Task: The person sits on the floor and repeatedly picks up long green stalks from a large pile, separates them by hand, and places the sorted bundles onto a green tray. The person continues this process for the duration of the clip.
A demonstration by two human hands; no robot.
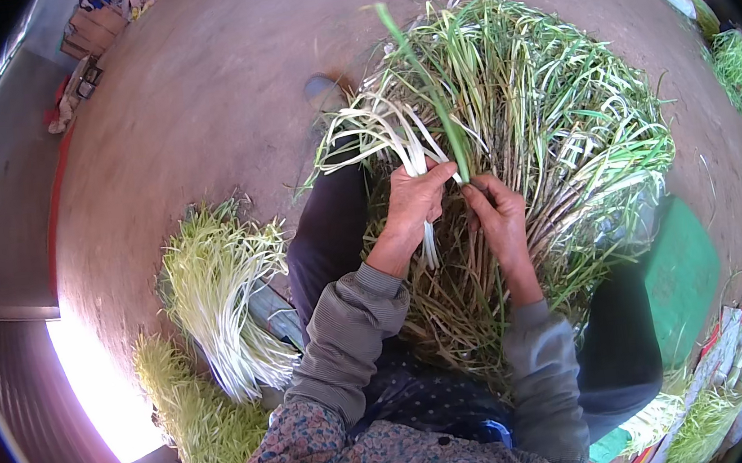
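Note:
My left hand (414,198) is closed around a small bunch of pale stalks (401,135), which look like garlic shoots. Their tops droop away to the left and their white ends stick out below my fist. Close beside it, my right hand (496,208) pinches the lower end of a single green stalk (428,80) between thumb and fingers. That stalk points up and away from me, slightly blurred. Beneath both hands spreads a large heap of uncleaned green stalks (533,99), with brown dry stems and leaves toward my lap.
Left of my leg lies a sorted pile of pale stalks (222,301), beside a yellow-green pile (193,406). A green plastic sheet or bag (681,280) is at my right knee. More bundles (704,430) lie at the lower right. Cardboard (93,30) stands by the far left wall.

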